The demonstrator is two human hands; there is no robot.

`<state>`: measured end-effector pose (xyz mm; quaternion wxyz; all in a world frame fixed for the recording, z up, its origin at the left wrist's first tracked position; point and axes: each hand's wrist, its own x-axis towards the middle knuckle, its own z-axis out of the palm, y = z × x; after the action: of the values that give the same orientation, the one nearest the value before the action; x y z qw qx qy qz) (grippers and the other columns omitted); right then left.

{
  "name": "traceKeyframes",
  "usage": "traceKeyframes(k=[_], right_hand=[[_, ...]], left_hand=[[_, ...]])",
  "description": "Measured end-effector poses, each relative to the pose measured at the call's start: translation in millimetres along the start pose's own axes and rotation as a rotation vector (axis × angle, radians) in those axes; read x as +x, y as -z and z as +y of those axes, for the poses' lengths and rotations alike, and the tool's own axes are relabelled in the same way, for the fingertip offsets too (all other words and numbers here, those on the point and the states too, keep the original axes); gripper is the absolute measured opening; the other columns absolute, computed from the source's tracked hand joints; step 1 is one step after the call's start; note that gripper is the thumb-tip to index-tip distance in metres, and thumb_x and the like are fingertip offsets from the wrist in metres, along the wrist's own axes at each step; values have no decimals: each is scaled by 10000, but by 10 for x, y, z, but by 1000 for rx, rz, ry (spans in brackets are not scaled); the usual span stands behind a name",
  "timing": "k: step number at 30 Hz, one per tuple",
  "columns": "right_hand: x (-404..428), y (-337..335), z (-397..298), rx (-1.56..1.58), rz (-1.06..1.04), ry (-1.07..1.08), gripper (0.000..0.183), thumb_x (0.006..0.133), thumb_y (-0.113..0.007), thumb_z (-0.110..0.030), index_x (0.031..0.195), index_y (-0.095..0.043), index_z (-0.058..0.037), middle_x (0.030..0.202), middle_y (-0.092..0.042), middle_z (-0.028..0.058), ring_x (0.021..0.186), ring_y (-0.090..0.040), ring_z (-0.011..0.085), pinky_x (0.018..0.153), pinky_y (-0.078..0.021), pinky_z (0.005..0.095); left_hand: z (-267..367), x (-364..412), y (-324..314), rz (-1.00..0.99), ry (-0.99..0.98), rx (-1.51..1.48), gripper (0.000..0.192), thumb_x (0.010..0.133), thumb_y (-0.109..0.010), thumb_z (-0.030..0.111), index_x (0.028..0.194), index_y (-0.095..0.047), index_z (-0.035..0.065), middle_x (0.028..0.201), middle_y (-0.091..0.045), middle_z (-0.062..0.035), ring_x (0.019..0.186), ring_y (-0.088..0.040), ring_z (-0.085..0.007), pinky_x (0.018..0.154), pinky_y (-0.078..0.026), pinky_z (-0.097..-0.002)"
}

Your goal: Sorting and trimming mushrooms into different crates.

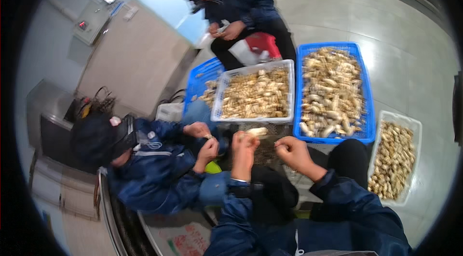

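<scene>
My left hand (246,147) is raised in front of my knees, its fingers closed on a pale, elongated piece (257,131) that looks like a mushroom. To its right, a short gap away, my right hand (296,154) has thumb and forefinger pinched together. Blur hides whether anything small sits between those fingertips. Just beyond my hands stand a white plastic crate (291,91) and a blue plastic crate (369,111), both filled with similar pale pieces.
By my right knee, a smaller white basket (417,154) holds small rounded pieces. Another blue crate (191,84) is partly under the white one. One person (159,169) sits close at my left, another (238,6) opposite; both have their hands together. Grey tiled floor (394,71) lies right.
</scene>
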<state>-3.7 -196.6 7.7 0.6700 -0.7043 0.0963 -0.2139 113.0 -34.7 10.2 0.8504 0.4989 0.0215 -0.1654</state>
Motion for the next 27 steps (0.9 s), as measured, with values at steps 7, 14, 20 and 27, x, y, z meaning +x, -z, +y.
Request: traceKeyframes(k=[7,14,20,27], right_hand=[[-45,-135,91,-7,-146,8,189,862,-604,-171,893,-660,7,682,-583,57,578,-488,119,546,-404,292],[-79,-146,120,270,-346,-93,262,946,-588,-227,1044,-653,7,765,-597,-37,686,-489,39,593,-412,225],[-162,-104,96,223,-362,-68,255,926,-622,-227,1022,-661,6,749,-593,-35,679,-479,31,579,-410,230],[-132,88,-36,34,-338,-90,286,917,-617,-251,787,-640,3,625,-573,-25,597,-469,33,523,-391,251]], left_hand=[[0,-796,105,104,-13,10,195,924,-558,49,1084,-456,93,950,-593,-99,787,-634,-183,686,-561,-293],[-90,-1054,94,92,-29,71,227,885,-650,61,988,-451,102,946,-613,-77,812,-650,-165,701,-552,-272],[-199,-1158,50,91,-102,181,218,887,-642,53,956,-439,94,1015,-608,-96,857,-631,-151,728,-545,-267],[-219,-1220,-14,73,-146,267,218,886,-651,67,880,-434,89,986,-600,-87,797,-600,-140,744,-532,-272]])
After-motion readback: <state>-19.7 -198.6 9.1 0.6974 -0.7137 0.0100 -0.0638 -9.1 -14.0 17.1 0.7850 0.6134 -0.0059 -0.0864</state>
